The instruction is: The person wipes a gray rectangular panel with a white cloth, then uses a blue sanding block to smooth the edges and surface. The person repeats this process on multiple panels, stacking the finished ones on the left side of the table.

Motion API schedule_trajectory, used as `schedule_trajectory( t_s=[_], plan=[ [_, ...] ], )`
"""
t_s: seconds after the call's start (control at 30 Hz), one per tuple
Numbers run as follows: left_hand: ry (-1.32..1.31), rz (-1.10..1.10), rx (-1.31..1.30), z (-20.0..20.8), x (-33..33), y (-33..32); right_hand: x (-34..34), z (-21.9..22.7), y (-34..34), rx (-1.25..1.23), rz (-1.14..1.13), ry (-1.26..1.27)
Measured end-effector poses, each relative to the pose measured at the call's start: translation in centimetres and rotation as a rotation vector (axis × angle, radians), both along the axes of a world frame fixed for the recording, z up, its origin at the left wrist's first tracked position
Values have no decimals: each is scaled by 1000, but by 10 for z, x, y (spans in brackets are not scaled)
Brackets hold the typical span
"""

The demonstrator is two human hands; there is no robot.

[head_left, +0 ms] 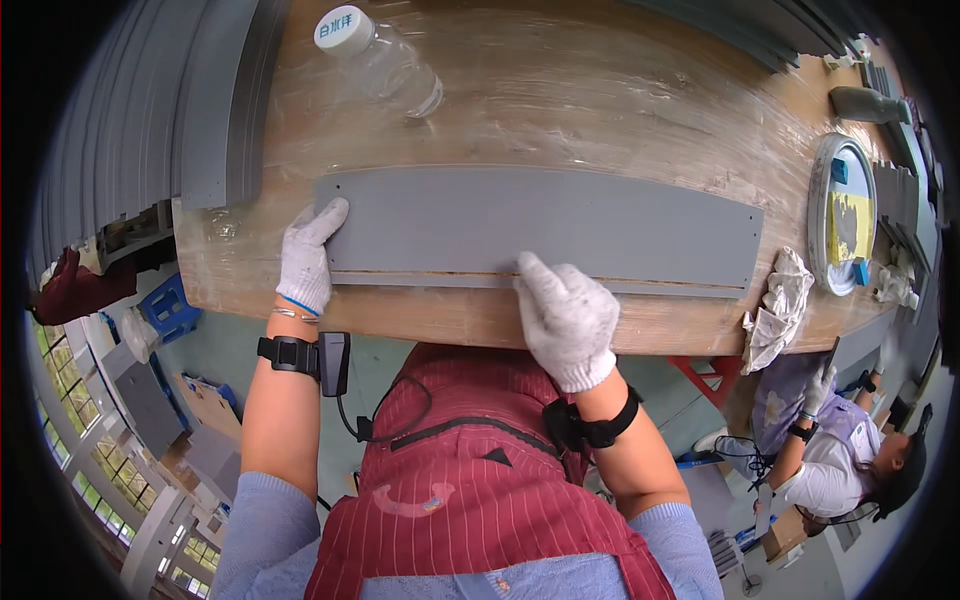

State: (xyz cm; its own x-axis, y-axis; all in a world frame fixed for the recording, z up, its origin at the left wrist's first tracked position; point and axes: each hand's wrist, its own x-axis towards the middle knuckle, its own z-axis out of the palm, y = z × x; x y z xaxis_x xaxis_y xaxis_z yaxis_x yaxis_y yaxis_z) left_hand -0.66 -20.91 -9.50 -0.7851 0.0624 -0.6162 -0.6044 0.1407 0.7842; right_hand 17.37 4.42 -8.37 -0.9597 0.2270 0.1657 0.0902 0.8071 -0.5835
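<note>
A long grey panel (540, 225) lies across the wooden table in front of me, with small dark holes near its ends. Along its near side runs a narrow groove with a brownish line. My left hand (308, 258), in a white glove, grips the panel's left end, thumb on top. Gloved as well, my right hand (568, 322) is closed with its fingertips pressed at the groove near the middle of the panel. Whatever those fingers may hold is hidden.
A clear bottle (385, 65) with a white cap lies behind the panel. Grey boards (150, 110) are stacked at left. A round lid (825, 215) carries a yellow pad and blue pieces; a crumpled white glove (778, 310) lies beside it. Another person (830, 460) works at right.
</note>
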Motion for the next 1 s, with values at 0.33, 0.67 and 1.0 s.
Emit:
schedule_trajectory(
  t_s=[0.33,0.67,1.0],
  plan=[
    [11,48,179,-14,-1,-9,-70,-9,-74,217,-123,-96],
    [-185,-64,723,-27,1,-46,-44,-52,24,182,-766,58],
    [-338,-29,951,-27,-6,-50,-116,-8,-191,173,139,-78]
  ],
)
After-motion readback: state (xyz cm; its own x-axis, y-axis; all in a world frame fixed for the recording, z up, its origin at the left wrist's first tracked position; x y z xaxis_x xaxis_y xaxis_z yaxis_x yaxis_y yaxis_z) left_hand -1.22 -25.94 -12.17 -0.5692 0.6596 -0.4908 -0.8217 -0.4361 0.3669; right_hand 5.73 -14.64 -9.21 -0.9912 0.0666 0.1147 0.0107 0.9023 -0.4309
